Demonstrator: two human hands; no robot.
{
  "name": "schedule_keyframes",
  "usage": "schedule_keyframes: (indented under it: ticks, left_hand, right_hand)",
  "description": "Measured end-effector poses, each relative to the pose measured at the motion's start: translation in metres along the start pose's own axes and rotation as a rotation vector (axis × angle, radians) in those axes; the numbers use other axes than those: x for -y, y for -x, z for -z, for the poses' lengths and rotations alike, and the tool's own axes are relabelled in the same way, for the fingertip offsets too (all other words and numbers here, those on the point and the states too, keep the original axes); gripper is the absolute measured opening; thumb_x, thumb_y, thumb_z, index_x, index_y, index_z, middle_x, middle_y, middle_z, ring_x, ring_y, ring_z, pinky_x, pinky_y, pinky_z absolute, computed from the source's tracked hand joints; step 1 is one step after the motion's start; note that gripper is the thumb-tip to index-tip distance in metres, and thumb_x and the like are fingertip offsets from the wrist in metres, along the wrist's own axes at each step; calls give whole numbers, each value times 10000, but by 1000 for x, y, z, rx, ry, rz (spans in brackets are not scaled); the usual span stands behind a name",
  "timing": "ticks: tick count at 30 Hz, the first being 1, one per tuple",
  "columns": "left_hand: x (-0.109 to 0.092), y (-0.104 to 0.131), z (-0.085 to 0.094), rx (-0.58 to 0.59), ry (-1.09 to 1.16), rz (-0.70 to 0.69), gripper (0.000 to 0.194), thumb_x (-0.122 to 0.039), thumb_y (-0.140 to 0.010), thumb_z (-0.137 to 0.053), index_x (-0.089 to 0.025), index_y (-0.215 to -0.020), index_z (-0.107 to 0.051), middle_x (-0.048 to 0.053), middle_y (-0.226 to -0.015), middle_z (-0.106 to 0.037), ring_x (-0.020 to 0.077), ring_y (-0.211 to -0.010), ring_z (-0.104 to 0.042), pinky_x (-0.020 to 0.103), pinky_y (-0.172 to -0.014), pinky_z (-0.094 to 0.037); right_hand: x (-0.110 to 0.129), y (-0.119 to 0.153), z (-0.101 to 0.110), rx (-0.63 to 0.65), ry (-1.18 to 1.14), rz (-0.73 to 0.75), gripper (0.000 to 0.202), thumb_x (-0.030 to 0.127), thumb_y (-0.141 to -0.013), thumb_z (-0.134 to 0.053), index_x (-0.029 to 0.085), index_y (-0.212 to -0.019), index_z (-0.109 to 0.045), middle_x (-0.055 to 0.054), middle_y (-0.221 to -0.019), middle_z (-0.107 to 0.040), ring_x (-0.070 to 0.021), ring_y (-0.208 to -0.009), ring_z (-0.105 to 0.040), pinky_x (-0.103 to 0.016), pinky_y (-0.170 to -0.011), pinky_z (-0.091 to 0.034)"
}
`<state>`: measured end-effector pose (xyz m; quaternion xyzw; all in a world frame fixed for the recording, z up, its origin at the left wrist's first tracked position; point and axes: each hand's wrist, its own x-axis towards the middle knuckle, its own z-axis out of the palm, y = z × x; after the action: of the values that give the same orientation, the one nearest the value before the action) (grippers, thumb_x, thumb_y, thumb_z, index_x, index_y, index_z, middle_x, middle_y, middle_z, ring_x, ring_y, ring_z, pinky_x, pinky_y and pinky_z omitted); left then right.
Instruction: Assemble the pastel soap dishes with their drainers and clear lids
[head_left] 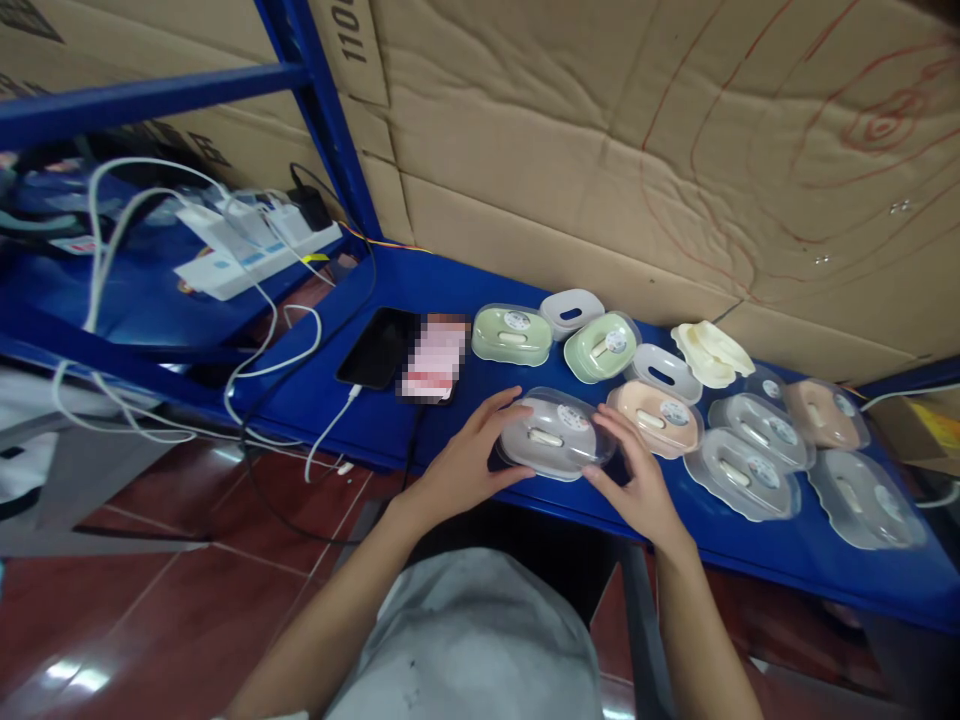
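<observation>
Both hands on one piece: left hand (466, 458) curls around the left end of a grey box (553, 462), thumb on the near edge, fingers over the far side; right hand (636, 478) grips the opposite end the same way. Box sits near the front edge of the blue bench (427, 285), clear cover over the grey body, pale clip and round sticker showing through or on it. Cover looks to be on; cannot tell whether it is fully seated, so I judge this one nearly complete. Just beyond, two green boxes (512, 340) and a near peach box (655, 420) each carry a cover, clip and sticker; these read as done. Between them, two grey slotted pieces (571, 298) lie with no cover or sticker visible, apparently unfinished. Behind the peach box, a small stack of cream pieces (712, 355), loose, use unclear. Farther right, a cluster of covered grey boxes (742, 475) and a second peach box (827, 415), seemingly complete; one at the back is partly hidden, its state uncertain. Left of the boxes, a dark phone (377, 347) and a lit phone (436, 360); beyond, a white power strip (259, 262) with cables; cardboard (525, 150) behind everything.
</observation>
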<state>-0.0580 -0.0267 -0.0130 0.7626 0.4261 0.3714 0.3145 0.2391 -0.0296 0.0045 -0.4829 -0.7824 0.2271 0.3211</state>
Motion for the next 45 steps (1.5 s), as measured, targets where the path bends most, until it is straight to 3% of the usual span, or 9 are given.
schedule_keyframes:
  ticks: [3, 8, 12, 16, 24, 33, 40, 45]
  left_hand:
    - [3, 0, -1, -37, 36, -38, 669, -281, -909, -872, -282, -1453, -483, 153, -1707, -405, 316, -1601, -418, 573, -1307, -388]
    - [3, -2, 0, -37, 28, -61, 707, -286, -915, -866, -301, -1505, -477, 139, -1676, -440, 310, -1574, -456, 566, -1301, -399]
    - [3, -2, 2, -25, -24, -53, 721, -314, -913, -868, -338, -1547, -524, 126, -1631, -469, 332, -1532, -509, 563, -1292, -416]
    - [4, -1, 2, -46, -32, -46, 615, -307, -902, -878, -299, -1458, -614, 136, -1606, -506, 320, -1508, -542, 539, -1273, -445]
    - [4, 4, 2, -2, -35, 25, 652, -292, -906, -870, -301, -1495, -589, 126, -1685, -491, 287, -1547, -513, 522, -1270, -445]
    - [8, 7, 4, 34, 17, 116, 690, -247, -843, -924, -326, -1464, -635, 130, -1663, -521, 309, -1521, -544, 558, -1237, -477]
    - [18, 14, -2, 14, 69, 90, 767, -295, -865, -909, -459, -1523, -551, 96, -1681, -498, 334, -1495, -570, 568, -1173, -542]
    - [19, 12, -5, 0, 65, 71, 761, -324, -860, -910, -448, -1517, -547, 107, -1690, -483, 357, -1496, -565, 558, -1158, -558]
  right_hand:
    - [2, 2, -5, 98, 2, -8, 738, 488, -964, -767, 335, -1619, -463, -113, -1709, -449, -323, -1581, -442, -574, -1280, -424]
    - [6, 7, -9, 109, 58, 64, 590, 388, -1062, -629, 370, -1632, -473, -71, -1745, -395, -305, -1618, -377, -570, -1300, -391]
    - [9, 9, -10, 126, 147, 169, 624, 324, -1083, -577, 392, -1677, -395, -48, -1780, -318, -316, -1658, -276, -622, -1313, -346]
    - [10, 10, -13, 107, 214, 223, 663, 310, -1070, -604, 413, -1683, -373, -33, -1780, -317, -328, -1658, -274, -644, -1297, -372]
    - [10, 14, -19, 67, 313, 288, 730, 284, -1057, -630, 431, -1700, -318, -34, -1770, -335, -348, -1645, -301, -650, -1270, -430]
    - [11, 16, -15, 140, 291, 317, 667, 164, -1045, -559, 363, -1668, -426, -35, -1763, -348, -339, -1657, -206, -514, -1206, -518]
    - [8, 13, -13, 143, 331, 327, 640, 186, -1010, -596, 371, -1617, -516, -1, -1731, -396, -337, -1607, -322, -436, -1158, -561]
    - [3, 6, -16, 93, 317, 374, 605, 189, -988, -616, 316, -1578, -569, -46, -1705, -444, -327, -1590, -345, -406, -1120, -588]
